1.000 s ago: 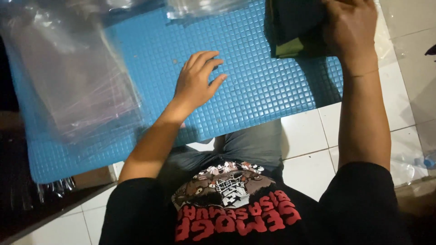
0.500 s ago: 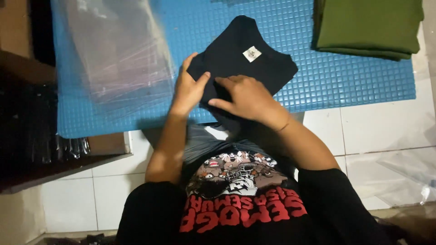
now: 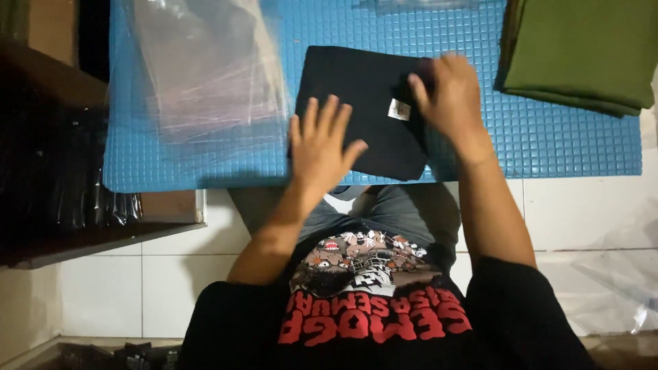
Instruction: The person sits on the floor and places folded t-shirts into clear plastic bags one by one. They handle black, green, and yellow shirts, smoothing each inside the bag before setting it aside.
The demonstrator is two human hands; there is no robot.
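The black shirt lay folded on the blue mat, not yet bagged. The left hand pressed it flat, fingers spread; the right hand held its edge loosely.

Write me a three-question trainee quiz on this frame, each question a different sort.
1. True or false: the left hand lies flat on the folded black garment.
2. Which is nearest the right hand? A: the white label B: the stack of clear plastic bags C: the folded green garments
3. What colour is the textured mat under the garments?

Key: 1 true; 2 A; 3 blue.
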